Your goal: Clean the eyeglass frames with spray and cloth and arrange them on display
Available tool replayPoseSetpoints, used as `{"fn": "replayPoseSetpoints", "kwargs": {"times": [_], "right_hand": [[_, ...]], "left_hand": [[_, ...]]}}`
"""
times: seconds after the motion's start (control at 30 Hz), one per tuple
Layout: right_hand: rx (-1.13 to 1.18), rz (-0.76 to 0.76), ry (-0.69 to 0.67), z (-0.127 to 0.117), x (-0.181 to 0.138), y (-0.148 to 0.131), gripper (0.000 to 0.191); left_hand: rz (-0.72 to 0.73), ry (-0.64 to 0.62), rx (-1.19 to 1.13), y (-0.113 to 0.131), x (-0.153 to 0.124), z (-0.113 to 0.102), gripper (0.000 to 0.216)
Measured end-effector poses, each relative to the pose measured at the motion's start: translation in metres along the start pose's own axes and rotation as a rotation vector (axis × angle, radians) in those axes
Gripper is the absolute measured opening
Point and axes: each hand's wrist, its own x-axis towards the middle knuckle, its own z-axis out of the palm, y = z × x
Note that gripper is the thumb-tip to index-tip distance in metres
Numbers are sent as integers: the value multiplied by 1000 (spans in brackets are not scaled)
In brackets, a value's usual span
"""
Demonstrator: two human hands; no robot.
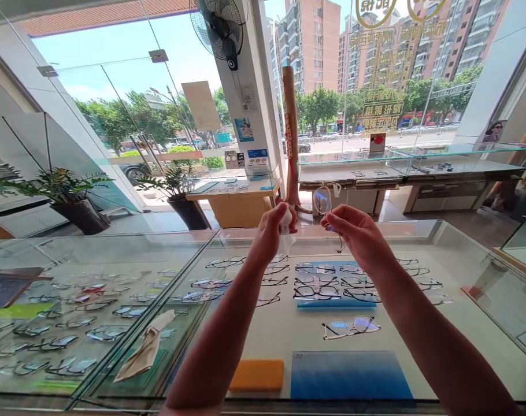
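My left hand [270,230] is closed around a small bottle [285,222] with a white top and a clear lower part, which looks like a spray bottle. To its right, my right hand [358,231] pinches a pair of thin-framed eyeglasses [322,200] between thumb and fingers. One lens stands up above the fingertips, while part of the frame hangs below them. A small gap separates bottle and eyeglasses. Both hands are raised over a glass display case [419,231], with rows of eyeglasses beneath them. A single pair of eyeglasses [352,327] lies nearer to me.
Near the case's front edge are an orange box [257,375] and a blue panel [349,375]. A tan cloth [147,349] lies to the left, beside another glass case full of eyeglasses. Beyond stand a wooden post [291,127], potted plants [78,196] and more counters.
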Motion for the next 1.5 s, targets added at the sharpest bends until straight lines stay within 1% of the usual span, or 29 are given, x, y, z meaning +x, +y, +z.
{"fn": "replayPoseSetpoints", "kwargs": {"times": [0.07, 0.17, 0.23, 0.33, 0.4, 0.5, 0.57, 0.67, 0.77, 0.9, 0.97, 1.07, 1.17, 1.23, 1.3, 1.4, 1.43, 1.5], "right_hand": [[-23, -1, -16, 5, -1, 6, 26], [-47, -1, -56, 9, -2, 11, 27], [-43, 3, -66, 9, -2, 12, 27], [-28, -3, -36, 5, 0, 12, 26], [-27, -10, -36, 5, 0, 12, 25], [-30, -10, -88, 7, -1, 12, 23], [-20, -10, -106, 9, -2, 12, 23], [6, -15, -78, 9, -1, 12, 25], [18, -11, -67, 6, 1, 12, 26], [45, -1, -117, 7, 1, 14, 22], [59, -4, -120, 8, 0, 14, 20], [89, -2, -70, 7, 1, 13, 22], [184, 39, 15, 3, 5, 12, 27], [275, 71, 85, 2, 8, 14, 29], [336, 86, 141, 2, 10, 16, 30], [359, 89, 162, 3, 11, 17, 30], [361, 88, 161, 3, 12, 16, 31], [361, 90, 155, 4, 11, 15, 32]], "left_hand": [[52, 7, 101, -5, -2, 6, 58], [109, 35, 228, -5, -4, 12, 61], [130, 52, 202, -3, -4, 11, 62], [163, 90, 145, 0, -4, 8, 62], [173, 106, 185, 0, -5, 6, 59], [164, 85, 261, -3, -7, 7, 56], [165, 96, 277, -5, -7, 8, 56], [186, 117, 267, -6, -6, 7, 56], [194, 110, 261, -6, -6, 7, 56], [173, 73, 293, -6, -8, 10, 57], [173, 68, 284, -5, -8, 12, 57], [171, 56, 205, -3, -7, 12, 58], [135, -17, 166, -2, -6, 12, 60], [102, -79, 219, -1, -9, 14, 58], [75, -125, 338, -1, -13, 17, 56], [61, -156, 512, 1, -18, 21, 54], [61, -157, 517, 1, -18, 22, 53], [63, -137, 419, 2, -15, 21, 55]]}}
